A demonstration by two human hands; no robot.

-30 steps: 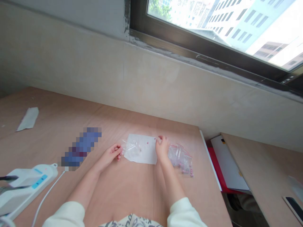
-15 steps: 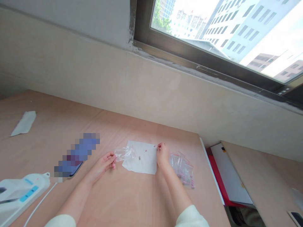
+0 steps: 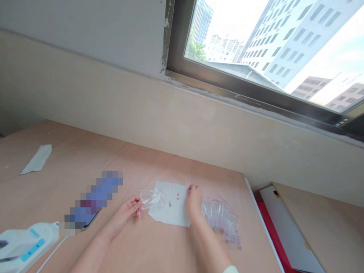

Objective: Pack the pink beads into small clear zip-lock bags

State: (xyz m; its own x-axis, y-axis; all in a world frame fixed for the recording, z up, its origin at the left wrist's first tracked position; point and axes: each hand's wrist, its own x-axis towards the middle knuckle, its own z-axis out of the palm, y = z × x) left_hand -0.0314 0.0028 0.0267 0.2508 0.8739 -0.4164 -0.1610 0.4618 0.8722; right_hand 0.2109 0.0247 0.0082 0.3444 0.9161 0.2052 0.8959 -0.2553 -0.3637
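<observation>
Fingers (image 3: 137, 205) of the left hand (image 3: 130, 209) pinch a clear bag (image 3: 148, 200), likely to steady it over the paper (image 3: 172, 217), while I can't tell whether the right hand (image 3: 194, 203) grasps anything.

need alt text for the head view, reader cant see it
A person's left hand holds a clear plastic bag, which overlaps a white sheet in this view, while the right hand is at the sheet's right edge. Two small reddish pieces lie on the sheet; more clear bags lie right of it on the tabletop.
</observation>
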